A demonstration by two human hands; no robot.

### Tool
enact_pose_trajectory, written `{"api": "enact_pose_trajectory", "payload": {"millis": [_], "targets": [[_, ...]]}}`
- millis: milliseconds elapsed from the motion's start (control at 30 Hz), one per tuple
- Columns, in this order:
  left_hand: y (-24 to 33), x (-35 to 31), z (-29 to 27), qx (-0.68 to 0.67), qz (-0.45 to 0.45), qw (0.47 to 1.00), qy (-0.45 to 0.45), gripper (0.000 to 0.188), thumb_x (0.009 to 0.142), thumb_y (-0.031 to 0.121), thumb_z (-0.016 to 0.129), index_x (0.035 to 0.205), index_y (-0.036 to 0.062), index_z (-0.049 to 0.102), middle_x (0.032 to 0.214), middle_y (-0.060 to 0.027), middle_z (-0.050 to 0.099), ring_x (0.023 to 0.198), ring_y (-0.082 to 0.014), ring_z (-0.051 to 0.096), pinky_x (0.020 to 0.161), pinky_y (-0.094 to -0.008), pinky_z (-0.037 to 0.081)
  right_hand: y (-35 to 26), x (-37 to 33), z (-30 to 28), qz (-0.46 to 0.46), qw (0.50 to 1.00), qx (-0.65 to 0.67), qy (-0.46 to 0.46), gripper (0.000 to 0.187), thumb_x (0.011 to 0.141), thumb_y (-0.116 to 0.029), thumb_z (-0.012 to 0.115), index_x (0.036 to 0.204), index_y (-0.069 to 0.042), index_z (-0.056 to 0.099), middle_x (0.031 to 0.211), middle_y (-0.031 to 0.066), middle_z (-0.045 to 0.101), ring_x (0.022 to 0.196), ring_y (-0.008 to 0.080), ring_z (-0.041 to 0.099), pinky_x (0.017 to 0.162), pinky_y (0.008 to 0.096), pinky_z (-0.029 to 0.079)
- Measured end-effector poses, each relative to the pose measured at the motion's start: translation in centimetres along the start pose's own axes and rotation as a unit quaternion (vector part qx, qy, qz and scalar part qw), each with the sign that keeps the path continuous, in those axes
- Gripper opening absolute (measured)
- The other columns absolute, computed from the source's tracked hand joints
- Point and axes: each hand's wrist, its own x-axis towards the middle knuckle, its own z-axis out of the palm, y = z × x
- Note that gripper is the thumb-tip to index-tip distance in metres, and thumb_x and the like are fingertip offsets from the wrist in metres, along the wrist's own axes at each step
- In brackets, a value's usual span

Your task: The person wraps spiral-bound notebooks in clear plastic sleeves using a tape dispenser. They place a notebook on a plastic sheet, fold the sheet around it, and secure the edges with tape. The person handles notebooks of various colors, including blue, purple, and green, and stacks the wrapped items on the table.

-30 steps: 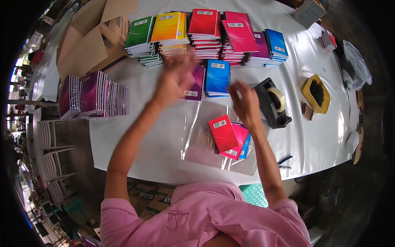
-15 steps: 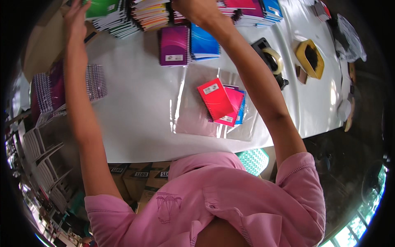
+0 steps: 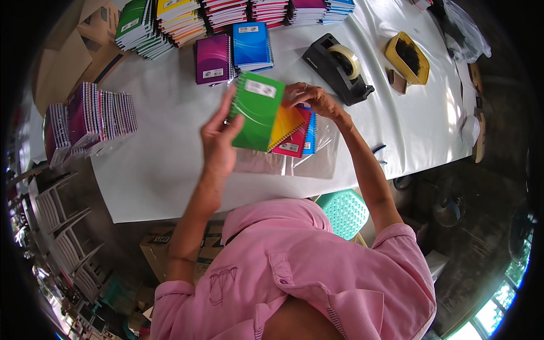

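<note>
My left hand (image 3: 219, 141) grips a green spiral notebook (image 3: 255, 113) by its left edge, thumb on the cover. Just right of it, my right hand (image 3: 317, 103) has its fingers curled over the top of a yellow spiral notebook (image 3: 287, 126), partly hidden behind the green one. Beneath the yellow one lie a red notebook (image 3: 294, 144) and a blue notebook (image 3: 310, 136), fanned out. This small pile rests on a clear plastic bag (image 3: 326, 164) spread on the white table (image 3: 158, 187).
Stacks of green (image 3: 133, 25), yellow and other coloured notebooks line the far edge. Nearer sit purple (image 3: 213, 59) and blue notebooks (image 3: 251, 44). A black tape dispenser (image 3: 340, 71) and a yellow tub (image 3: 408, 56) are at right. Wrapped notebooks (image 3: 93, 122) stand at left.
Both hands have come back from the far stacks to the pile. My left hand has brought the green notebook over, and a yellow notebook now lies on the pile under my right hand.
</note>
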Motion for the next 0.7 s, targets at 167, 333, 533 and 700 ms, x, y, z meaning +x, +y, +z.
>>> {"api": "enact_pose_trajectory", "payload": {"millis": [167, 333, 533, 700], "targets": [[-8.9, -1.8, 0.0, 0.393, 0.113, 0.907, -0.101, 0.059, 0.090, 0.011, 0.061, 0.143, 0.0036, 0.037, 0.140, -0.0178, 0.048, 0.130, -0.0260, 0.045, 0.106, -0.0330, 0.034, -2.3, -3.4, 1.6, 0.091, 0.965, -0.157, 0.190, 0.019, 0.081, 0.004, 0.056, 0.089, -0.008, 0.068, 0.099, 0.0134, 0.064, 0.088, 0.0336, 0.064, 0.072, 0.0411, 0.051], [-10.5, -0.6, -1.0, 0.482, -0.002, 0.872, -0.083, 0.076, 0.089, 0.020, 0.063, 0.149, 0.0095, 0.019, 0.145, -0.0231, 0.037, 0.133, -0.0504, 0.029, 0.112, -0.0479, 0.025, -4.2, -8.4, 7.9, 0.278, 0.907, -0.145, 0.281, 0.013, 0.084, -0.009, 0.063, 0.094, -0.004, 0.057, 0.086, 0.0165, 0.063, 0.077, 0.0375, 0.062, 0.065, 0.0457, 0.048], [-10.9, -2.4, 1.2, 0.469, 0.031, 0.867, -0.166, 0.081, 0.082, 0.004, 0.064, 0.149, 0.0111, 0.018, 0.148, -0.0238, 0.029, 0.137, -0.0489, 0.018, 0.111, -0.0468, 0.030, -4.9, -8.6, 9.9, 0.277, 0.898, -0.149, 0.307, 0.038, 0.073, -0.019, 0.079, 0.098, 0.003, 0.059, 0.089, 0.0160, 0.056, 0.076, 0.0278, 0.061, 0.066, 0.0373, 0.049], [-8.8, -1.4, 1.2, 0.418, 0.034, 0.898, -0.132, 0.082, 0.082, 0.010, 0.068, 0.149, 0.0065, 0.020, 0.153, -0.0219, 0.023, 0.143, -0.0398, 0.010, 0.115, -0.0417, 0.021, -5.5, -7.2, 6.2, 0.282, 0.875, -0.264, 0.291, 0.037, 0.075, -0.016, 0.077, 0.105, 0.000, 0.060, 0.097, 0.0151, 0.056, 0.083, 0.0301, 0.061, 0.070, 0.0394, 0.049]]}}
